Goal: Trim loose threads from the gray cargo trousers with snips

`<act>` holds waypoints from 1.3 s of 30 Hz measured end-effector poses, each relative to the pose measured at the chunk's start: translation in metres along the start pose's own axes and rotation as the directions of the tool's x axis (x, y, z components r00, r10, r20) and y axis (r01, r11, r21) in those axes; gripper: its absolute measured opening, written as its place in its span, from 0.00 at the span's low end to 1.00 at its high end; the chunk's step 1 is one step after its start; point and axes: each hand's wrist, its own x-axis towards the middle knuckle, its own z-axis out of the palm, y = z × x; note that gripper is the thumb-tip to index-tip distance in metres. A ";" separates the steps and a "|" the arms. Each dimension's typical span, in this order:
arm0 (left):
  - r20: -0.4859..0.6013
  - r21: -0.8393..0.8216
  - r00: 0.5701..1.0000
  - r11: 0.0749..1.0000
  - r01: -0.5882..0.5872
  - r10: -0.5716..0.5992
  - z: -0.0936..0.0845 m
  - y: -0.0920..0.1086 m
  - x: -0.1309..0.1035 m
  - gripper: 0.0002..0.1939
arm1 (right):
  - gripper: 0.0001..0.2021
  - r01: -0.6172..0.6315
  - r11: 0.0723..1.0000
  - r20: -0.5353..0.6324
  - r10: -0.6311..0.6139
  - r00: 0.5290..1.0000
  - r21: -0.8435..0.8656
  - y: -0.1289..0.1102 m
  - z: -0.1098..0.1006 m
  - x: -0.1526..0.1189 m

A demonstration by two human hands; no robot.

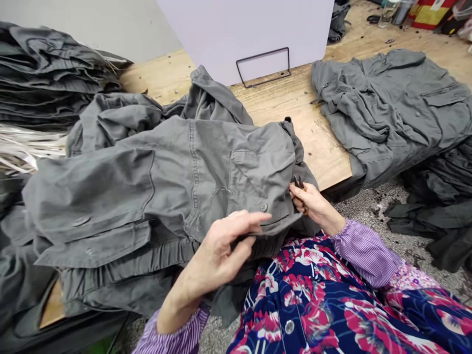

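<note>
A dark grey garment (169, 167) with flap pockets and buttons lies across the table's front edge. My left hand (224, 246) is over its lower edge, beside the raised flap of the right pocket (245, 182); its fingers are apart, and nothing shows in them. At the garment's right end, my right hand (313, 204) is closed round small dark-tipped snips (299, 184), next to the end of the flap. A loose thread (222, 190) lies on the cloth left of the pocket.
Folded grey garments are stacked at the left (47, 73). Another grey garment (398, 103) lies on the wooden table (324, 147) at the right. A white board (250, 34) stands behind a black wire frame (263, 67). Dark cloth (442, 211) hangs at the far right.
</note>
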 end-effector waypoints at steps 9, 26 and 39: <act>0.122 0.669 0.966 0.700 -0.250 0.228 0.032 -0.002 -0.020 0.12 | 0.13 -0.021 0.960 0.005 0.021 1.000 0.281 -0.021 0.010 -0.019; 0.023 0.790 0.837 0.503 -0.350 0.547 0.050 -0.001 0.032 0.10 | 0.18 0.076 0.988 -0.056 -0.069 0.996 0.134 -0.024 0.011 -0.033; -0.132 0.643 0.920 0.738 -0.204 0.370 0.061 -0.029 0.035 0.13 | 0.10 0.526 0.293 0.232 -0.657 0.718 -0.798 0.002 -0.015 -0.056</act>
